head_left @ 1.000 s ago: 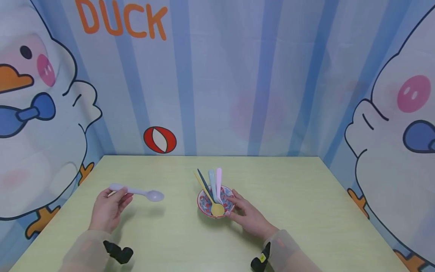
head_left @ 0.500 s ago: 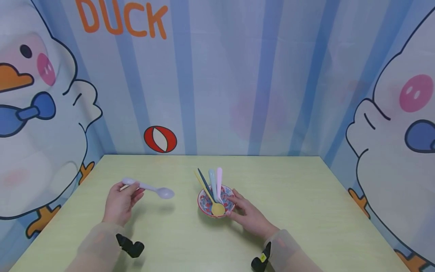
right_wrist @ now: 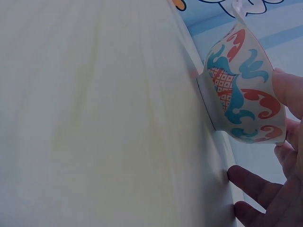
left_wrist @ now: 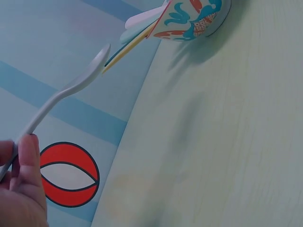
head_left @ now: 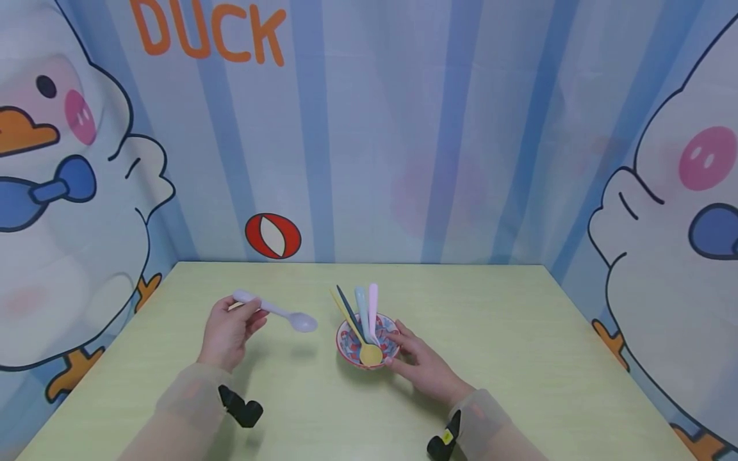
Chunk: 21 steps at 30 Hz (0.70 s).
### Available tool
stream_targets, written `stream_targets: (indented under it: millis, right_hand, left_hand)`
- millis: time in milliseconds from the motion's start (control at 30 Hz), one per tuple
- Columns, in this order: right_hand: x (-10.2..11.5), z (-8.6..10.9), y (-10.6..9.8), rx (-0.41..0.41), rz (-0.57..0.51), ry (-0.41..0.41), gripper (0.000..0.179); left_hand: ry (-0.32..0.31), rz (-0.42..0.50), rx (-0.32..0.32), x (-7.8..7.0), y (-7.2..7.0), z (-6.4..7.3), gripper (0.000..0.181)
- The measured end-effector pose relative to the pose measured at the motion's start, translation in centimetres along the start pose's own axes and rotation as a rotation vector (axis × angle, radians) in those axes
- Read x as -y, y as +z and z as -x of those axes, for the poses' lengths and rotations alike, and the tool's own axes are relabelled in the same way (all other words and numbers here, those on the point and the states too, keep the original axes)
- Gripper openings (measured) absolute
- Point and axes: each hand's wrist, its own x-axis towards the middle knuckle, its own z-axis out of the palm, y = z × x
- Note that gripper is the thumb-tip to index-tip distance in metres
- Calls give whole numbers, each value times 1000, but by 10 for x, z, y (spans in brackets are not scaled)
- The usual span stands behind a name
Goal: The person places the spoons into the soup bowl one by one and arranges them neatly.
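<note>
My left hand [head_left: 229, 333] pinches a lilac spoon [head_left: 302, 322] by its handle above the table, its bowl end pointing right. In the left wrist view, the spoon [left_wrist: 71, 89] rises from between thumb and fingers. A patterned bowl [head_left: 348, 349] with a red rim stands to its right. Inside lean a yellow spoon [head_left: 371, 354], a dark blue thin handle [head_left: 344, 299], a light blue handle [head_left: 360, 304] and a pink handle [head_left: 373, 299]; their lower ends are partly hidden. My right hand [head_left: 429, 370] holds the bowl's right rim between thumb and forefinger, other fingers spread below [right_wrist: 258, 189].
The pale wooden table [head_left: 490, 307] reaches back to a blue striped curtain [head_left: 375, 128] with printed ducks on both sides. A red and white ball [head_left: 273, 235] is printed on it. Black wrist cameras [head_left: 245, 410] sit on both sleeves.
My left hand has carried the lilac spoon to the right, closer to the bowl. The right hand and the bowl have stayed in place.
</note>
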Motion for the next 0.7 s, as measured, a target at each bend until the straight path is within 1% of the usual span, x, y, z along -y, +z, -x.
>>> stream_targets:
  millis: [200,367,467,700]
  right_hand:
    - [0,0,0,3,0,-1,59]
    - [-1,0,0,6,-8,-6,59]
    - [-1,0,0,5,-9,-10,58]
    - [0,0,0,2,-15,-29,58]
  left_hand:
    - [14,-46,42,-4,17,4,55]
    - [7,-86,68,-5,31,7,56]
    - [2,-104,77,-4,39,7,56]
    - [-6,-112,104,3,57,8,51]
